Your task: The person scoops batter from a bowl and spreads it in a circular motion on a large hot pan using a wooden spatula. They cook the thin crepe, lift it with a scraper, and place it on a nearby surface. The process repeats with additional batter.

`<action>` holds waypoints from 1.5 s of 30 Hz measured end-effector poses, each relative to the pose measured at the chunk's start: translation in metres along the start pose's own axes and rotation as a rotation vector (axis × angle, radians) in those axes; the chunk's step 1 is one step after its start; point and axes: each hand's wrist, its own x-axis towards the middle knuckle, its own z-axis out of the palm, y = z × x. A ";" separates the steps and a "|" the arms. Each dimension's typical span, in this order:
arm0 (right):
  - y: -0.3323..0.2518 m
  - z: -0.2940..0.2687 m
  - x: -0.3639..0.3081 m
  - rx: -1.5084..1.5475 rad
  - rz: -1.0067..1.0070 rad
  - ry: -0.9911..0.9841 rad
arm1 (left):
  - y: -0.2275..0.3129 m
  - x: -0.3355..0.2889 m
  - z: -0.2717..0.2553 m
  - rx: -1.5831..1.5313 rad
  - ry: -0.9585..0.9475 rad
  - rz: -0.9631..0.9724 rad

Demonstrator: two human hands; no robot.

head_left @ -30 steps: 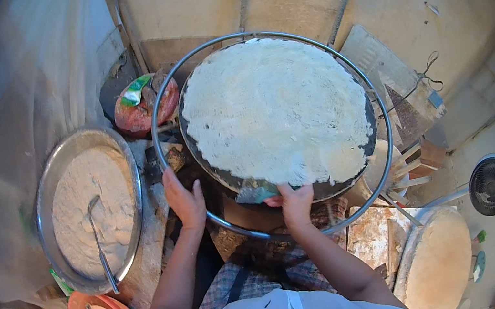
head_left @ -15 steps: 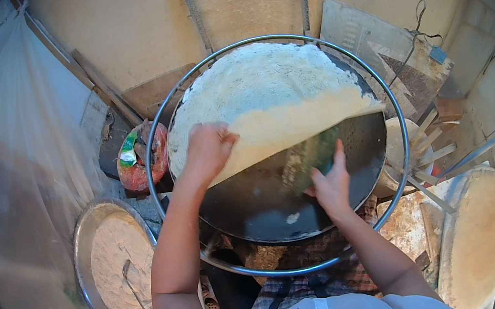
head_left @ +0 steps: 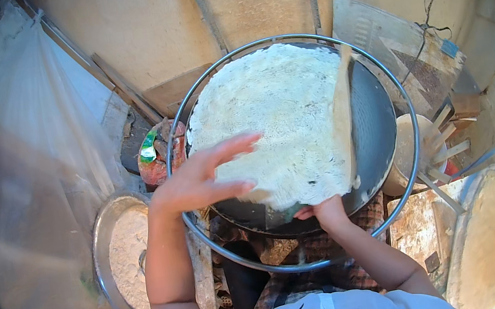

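The left hand (head_left: 199, 179), fingers spread wide, hovers over the pale dough sheet (head_left: 273, 111), while the right hand (head_left: 329, 211) bends at its near edge, grip unclear, the sheet lying right-edge-raised on a black griddle (head_left: 378, 123) encircled by a metal ring (head_left: 306, 267).

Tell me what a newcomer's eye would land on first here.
Probably the big white sheet covering most of the dark round pan at the centre, its right edge folded up, with a shiny metal ring around the pan. Next come the left hand, open over the sheet's left side, and the right hand, at the pan's near edge. At lower right, a broad pale disc stands out too.
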 end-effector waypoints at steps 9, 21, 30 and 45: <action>-0.064 -0.062 -0.087 -0.528 -0.097 -0.279 | -0.164 -0.055 0.082 0.602 0.532 -0.087; -0.078 0.055 0.095 -1.410 -0.614 -0.628 | -0.033 0.130 -0.056 0.687 0.263 -0.085; -0.119 0.015 0.204 -1.739 -1.055 -0.016 | 0.100 0.180 -0.045 1.179 0.513 0.696; -0.058 -0.265 -0.247 -1.349 -0.973 0.819 | -0.101 0.027 0.146 0.912 0.551 0.218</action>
